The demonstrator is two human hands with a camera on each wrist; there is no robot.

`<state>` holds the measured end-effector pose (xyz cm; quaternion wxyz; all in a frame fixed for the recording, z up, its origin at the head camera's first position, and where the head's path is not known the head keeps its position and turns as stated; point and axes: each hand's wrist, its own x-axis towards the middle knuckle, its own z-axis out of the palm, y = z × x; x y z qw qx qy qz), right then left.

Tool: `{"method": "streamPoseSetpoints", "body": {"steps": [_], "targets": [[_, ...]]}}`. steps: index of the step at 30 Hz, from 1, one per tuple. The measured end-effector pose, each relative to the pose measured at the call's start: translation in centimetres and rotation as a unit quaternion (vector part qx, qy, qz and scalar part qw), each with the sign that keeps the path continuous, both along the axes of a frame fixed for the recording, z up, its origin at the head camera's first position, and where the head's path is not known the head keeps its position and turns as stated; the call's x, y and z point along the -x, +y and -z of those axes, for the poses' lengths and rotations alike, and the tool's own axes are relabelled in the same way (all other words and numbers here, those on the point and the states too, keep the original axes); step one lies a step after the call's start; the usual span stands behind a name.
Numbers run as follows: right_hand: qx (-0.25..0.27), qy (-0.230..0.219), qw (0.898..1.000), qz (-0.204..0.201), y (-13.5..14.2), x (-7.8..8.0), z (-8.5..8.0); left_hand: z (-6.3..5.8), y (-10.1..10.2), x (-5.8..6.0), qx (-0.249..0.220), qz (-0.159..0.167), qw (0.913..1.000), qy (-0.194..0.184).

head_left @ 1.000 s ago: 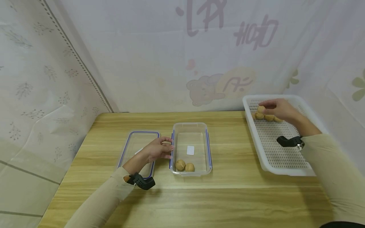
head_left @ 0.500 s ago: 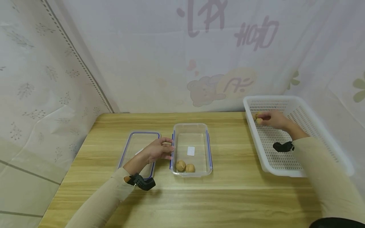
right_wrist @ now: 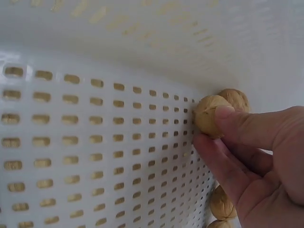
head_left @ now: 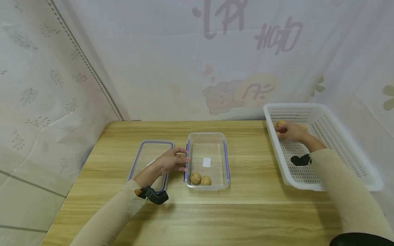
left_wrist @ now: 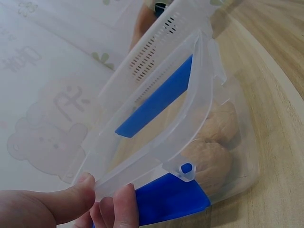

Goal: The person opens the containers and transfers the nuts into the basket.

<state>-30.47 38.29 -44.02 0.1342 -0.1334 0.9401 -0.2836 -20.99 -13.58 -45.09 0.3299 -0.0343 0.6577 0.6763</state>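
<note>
My left hand (head_left: 170,160) holds the left side of a clear plastic food container (head_left: 207,136), thumb at the rim and fingers by its blue latch (left_wrist: 171,199). Two walnuts (head_left: 195,178) lie in the container's near left part. Inside the white perforated basket (head_left: 278,160), my right hand (head_left: 290,132) pinches a walnut (right_wrist: 209,115) between thumb and fingers, low near the basket's wall. Another walnut (right_wrist: 234,99) sits right behind it, and more walnuts (right_wrist: 222,203) show below the hand in the right wrist view.
The container's lid (head_left: 154,147), edged in blue, lies on the wooden table (head_left: 197,218) to the left, partly under the left forearm. A printed curtain (head_left: 154,68) hangs behind the table.
My right hand has moved down and slightly left inside the basket; the walnut it held up a second ago is lower, among the others. The left hand and container stay put.
</note>
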Motion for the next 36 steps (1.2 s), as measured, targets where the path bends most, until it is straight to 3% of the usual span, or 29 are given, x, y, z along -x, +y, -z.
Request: {"method": "streamPoseSetpoints", "body": {"steps": [7, 19, 26, 36], "targets": [[0.008, -0.011, 1.000, 0.000, -1.0, -0.1, -0.1, -0.1, 0.1, 0.0, 0.004, 0.000, 1.0000, -0.001], [0.000, 0.007, 1.000, -0.011, -1.5, 0.2, -0.2, 0.0, 0.1, 0.0, 0.002, -0.003, 1.0000, -0.002], [0.003, 0.004, 1.000, -0.006, -1.1, -0.1, -1.5, -0.1, 0.1, 0.0, 0.000, 0.003, 1.0000, -0.002], [-0.053, 0.016, 0.998, 0.027, 0.2, -0.6, -3.6, -0.1, -0.1, 0.0, -0.005, 0.003, 1.0000, -0.001]]}}
